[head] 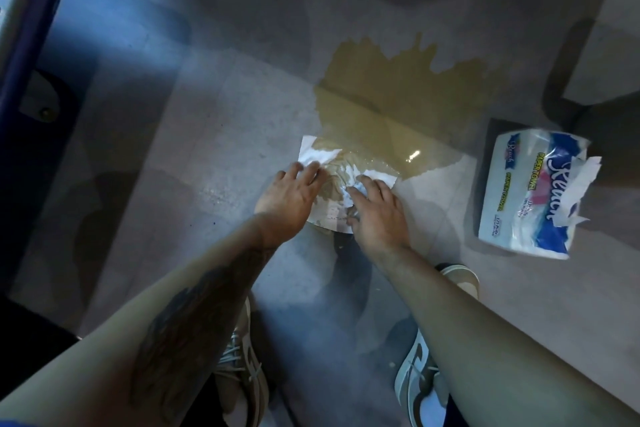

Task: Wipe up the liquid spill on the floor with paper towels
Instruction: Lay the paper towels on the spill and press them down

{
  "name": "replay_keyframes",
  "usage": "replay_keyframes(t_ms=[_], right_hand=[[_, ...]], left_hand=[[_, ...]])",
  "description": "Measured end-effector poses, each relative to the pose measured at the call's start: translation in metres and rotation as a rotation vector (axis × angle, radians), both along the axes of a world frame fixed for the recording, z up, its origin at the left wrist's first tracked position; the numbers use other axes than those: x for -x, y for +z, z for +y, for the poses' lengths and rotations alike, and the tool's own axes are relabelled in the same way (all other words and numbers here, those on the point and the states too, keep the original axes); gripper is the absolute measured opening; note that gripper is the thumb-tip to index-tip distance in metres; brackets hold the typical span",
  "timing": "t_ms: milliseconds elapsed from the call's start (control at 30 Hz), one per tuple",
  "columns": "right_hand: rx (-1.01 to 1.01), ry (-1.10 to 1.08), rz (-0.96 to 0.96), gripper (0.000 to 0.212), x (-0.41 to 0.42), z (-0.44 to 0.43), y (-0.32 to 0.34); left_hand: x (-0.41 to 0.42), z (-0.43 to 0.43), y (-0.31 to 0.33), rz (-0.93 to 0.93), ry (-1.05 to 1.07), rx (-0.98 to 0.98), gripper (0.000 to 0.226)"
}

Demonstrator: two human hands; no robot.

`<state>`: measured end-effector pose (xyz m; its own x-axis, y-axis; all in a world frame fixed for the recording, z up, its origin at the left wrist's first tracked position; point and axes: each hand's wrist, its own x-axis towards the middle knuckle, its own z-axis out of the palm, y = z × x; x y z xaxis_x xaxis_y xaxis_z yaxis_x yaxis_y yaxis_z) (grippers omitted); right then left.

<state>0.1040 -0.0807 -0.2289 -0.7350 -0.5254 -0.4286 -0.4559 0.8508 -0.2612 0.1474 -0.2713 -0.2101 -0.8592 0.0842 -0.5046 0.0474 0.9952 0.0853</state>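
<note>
Head view: the towel point(337, 184) lies on the floor at the near edge of the spill point(398, 104), soaked brown through its middle. Wet, it will likely be limp and tear easily, so I'd gather it by the drier white corners. My left hand point(289, 194) and right hand point(375, 211) press flat on it, fingers spread, clasping nothing.

Both hands, left point(289, 196) and right point(375, 210), press flat on soaked white paper towel point(329, 168) at yellow-brown spill's point(391, 104) near edge; blue-white paper-towel pack point(530, 194) lies well right on grey floor point(207, 135).
</note>
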Motion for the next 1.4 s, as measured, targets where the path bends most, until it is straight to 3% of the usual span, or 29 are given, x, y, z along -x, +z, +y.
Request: replay_keyframes(t_ms=[233,400,500,700,833,1000,1100,1233,1400], right_hand=[[0.073,0.113,0.055,0.032,0.003,0.005,-0.004],[0.108,0.125,-0.003,0.025,0.010,0.006,0.001],[0.164,-0.006,-0.092,0.021,0.018,0.004,0.008],[0.277,-0.348,-0.279,0.017,0.049,-0.003,0.026],[0.351,-0.419,-0.231,0.025,0.072,-0.015,0.029],[0.234,-0.259,0.057,0.041,0.087,-0.027,0.024],[0.262,-0.083,0.192,0.038,0.083,-0.027,0.023],[0.081,0.147,0.099,0.037,0.073,-0.021,0.018],[-0.011,0.225,0.020,0.047,0.067,-0.005,0.010]], left_hand=[[-0.018,-0.001,-0.007,0.079,0.012,-0.006,0.033],[-0.016,-0.001,-0.008,0.079,0.032,-0.077,0.033],[-0.014,-0.004,-0.009,0.093,0.072,-0.109,0.031],[0.011,-0.019,0.002,0.089,0.485,-0.351,0.019],[0.042,-0.028,0.002,0.099,0.681,-0.484,0.035],[0.060,-0.027,-0.001,0.212,0.527,-0.300,0.060],[0.057,-0.024,-0.001,0.347,0.363,-0.230,0.050],[0.049,-0.022,-0.006,0.241,0.194,-0.167,0.029],[0.035,-0.023,-0.014,0.178,0.120,-0.119,0.033]])
